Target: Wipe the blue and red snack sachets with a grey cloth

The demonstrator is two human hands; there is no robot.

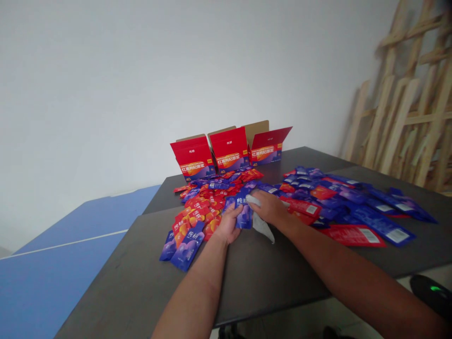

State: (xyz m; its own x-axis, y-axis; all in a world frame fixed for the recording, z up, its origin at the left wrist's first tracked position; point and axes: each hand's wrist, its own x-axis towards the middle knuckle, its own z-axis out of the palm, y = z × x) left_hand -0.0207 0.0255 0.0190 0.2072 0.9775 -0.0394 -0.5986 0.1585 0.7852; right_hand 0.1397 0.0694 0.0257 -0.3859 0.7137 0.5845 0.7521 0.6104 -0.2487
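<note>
My left hand [229,227] grips a blue pouch [244,217] by its left side, over the front part of the dark table. Closed around a crumpled white cloth [262,228], my right hand [267,206] presses against the pouch's upper right; part of the cloth hangs down beside it. Left of my hands lie red and orange pouches [193,217] in overlapping rows, with a blue pouch [188,248] at the near end. To the right is a loose heap of blue and red pouches [332,195], several with white labels showing.
Three red printed cartons with raised flaps, among them a middle carton [231,153], stand at the back of the dark table [268,278]. A blue table [70,249] adjoins on the left. Wooden frames [402,108] lean on the wall at right.
</note>
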